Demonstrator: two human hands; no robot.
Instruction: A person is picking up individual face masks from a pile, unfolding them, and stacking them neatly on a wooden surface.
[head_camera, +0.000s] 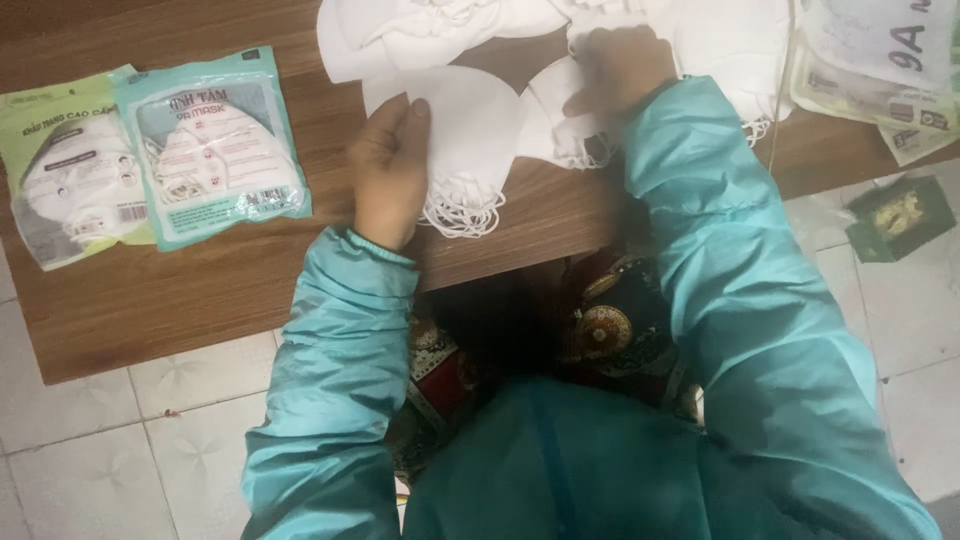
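Pinching: left hand (388, 165) fingers (412, 112) clenched on folded white mask (470, 125), on the wooden surface (180, 290).
Reaching: right hand (618, 65) fingers curled onto the loose mask pile (560, 125); grasp unclear.
Lying nearby: two bagged masks (215, 145), far left.
Judging step: sorting or stacking masks.
Needing next: probably aligning edges, keeping ear loops (460, 212) untangled.

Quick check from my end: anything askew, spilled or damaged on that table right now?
Nothing spilled or damaged. The left hand holds a flat white mask, the right hand rests on the loose mask heap. Two sealed mask packets overlap, slightly tilted.
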